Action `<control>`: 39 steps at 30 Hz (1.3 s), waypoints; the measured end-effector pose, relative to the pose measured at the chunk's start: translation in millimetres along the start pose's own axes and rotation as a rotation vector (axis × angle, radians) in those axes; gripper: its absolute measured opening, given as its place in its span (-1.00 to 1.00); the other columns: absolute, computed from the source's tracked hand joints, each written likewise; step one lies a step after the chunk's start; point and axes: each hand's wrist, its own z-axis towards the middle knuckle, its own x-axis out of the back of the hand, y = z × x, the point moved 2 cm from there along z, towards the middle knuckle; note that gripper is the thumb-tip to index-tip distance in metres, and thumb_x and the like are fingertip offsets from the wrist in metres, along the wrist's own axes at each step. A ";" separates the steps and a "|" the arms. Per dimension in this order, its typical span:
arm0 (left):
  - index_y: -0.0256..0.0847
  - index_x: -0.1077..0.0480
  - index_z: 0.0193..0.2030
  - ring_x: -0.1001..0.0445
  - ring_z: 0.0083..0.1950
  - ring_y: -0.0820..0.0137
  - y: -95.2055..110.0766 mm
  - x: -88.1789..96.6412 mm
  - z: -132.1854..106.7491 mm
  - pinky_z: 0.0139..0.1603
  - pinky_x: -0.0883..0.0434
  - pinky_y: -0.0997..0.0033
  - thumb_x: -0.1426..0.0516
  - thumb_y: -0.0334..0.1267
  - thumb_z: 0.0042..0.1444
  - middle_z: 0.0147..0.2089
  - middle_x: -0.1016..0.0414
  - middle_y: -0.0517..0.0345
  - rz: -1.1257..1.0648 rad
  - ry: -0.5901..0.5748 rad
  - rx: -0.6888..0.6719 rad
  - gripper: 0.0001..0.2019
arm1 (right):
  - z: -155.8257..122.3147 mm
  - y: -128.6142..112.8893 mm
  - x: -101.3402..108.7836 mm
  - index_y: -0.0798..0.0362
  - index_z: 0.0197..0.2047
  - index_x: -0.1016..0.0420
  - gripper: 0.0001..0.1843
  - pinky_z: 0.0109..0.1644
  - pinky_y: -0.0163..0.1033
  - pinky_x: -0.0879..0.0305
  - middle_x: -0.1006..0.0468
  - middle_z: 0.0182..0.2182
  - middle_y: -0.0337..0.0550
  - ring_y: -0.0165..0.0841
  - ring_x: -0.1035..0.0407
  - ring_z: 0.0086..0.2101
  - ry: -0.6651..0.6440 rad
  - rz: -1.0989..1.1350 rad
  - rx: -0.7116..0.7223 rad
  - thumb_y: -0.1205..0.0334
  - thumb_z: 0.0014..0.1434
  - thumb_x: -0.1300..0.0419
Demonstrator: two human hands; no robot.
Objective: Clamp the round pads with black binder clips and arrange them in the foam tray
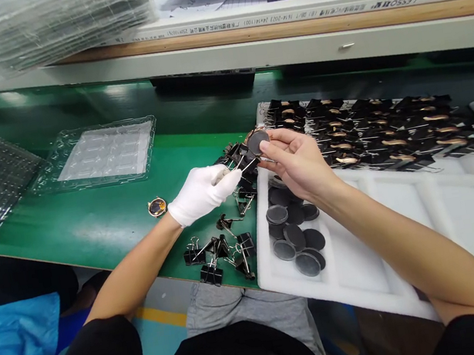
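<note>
My left hand [201, 192], in a white glove, is closed on a black binder clip [246, 161] by its wire handles. Bare, my right hand [297, 159] pinches a dark round disc [257, 139] at its edge, with the clip's jaws right beside the disc. Both hands hover over the green bench, above the left end of a white foam tray [365, 259]. Several more dark discs [295, 234] lie in the tray's left compartment.
Loose binder clips [222, 254] lie scattered near the bench's front edge. Rows of clipped parts [381, 129] fill the tray's far side. A clear plastic blister tray [102, 153] sits at the back left, and a small round gold-rimmed piece [157, 206] lies near my left wrist.
</note>
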 end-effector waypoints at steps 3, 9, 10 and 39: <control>-0.18 -0.33 -0.53 -0.27 -0.53 0.50 -1.0 -0.9 0.0 -0.43 -0.18 0.41 -0.07 0.11 0.35 -0.61 -0.32 0.29 0.064 0.036 -0.024 -0.49 | -0.1 1.1 0.5 -0.04 -0.11 -0.56 -0.41 0.03 -0.06 -0.60 -0.71 -0.18 -0.13 -0.23 -0.61 -0.13 0.009 -0.028 0.060 -0.19 -0.07 -0.58; -0.18 -0.32 -0.52 -0.29 -0.51 0.50 -1.1 -2.5 -0.3 -0.40 -0.21 0.40 -0.06 0.14 0.35 -0.60 -0.33 0.30 0.069 0.042 -0.019 -0.48 | 1.2 7.0 -0.5 -0.04 -0.12 -0.60 -0.40 -0.01 -0.12 -0.61 -0.71 -0.21 -0.15 -0.27 -0.62 -0.16 -0.009 0.002 0.041 -0.21 -0.11 -0.59; -0.18 -0.33 -0.51 -0.29 -0.51 0.49 -0.9 -2.3 -0.2 -0.39 -0.22 0.40 -0.06 0.15 0.35 -0.59 -0.33 0.30 0.055 0.042 -0.010 -0.48 | 1.7 7.6 -0.4 -0.04 -0.12 -0.60 -0.40 -0.03 -0.13 -0.62 -0.71 -0.22 -0.16 -0.28 -0.62 -0.17 -0.006 0.019 0.031 -0.20 -0.12 -0.60; -0.18 -0.44 -0.24 -0.44 -0.41 0.45 -10.6 -15.9 3.0 -0.30 -0.38 0.39 -0.06 0.15 0.39 -0.43 -0.50 0.25 -0.078 0.064 0.021 -0.58 | 0.3 14.4 -1.6 -0.03 -0.09 -0.63 -0.45 0.20 -0.01 -0.56 -0.75 -0.17 -0.12 -0.23 -0.64 -0.08 0.034 0.062 0.144 -0.13 -0.06 -0.60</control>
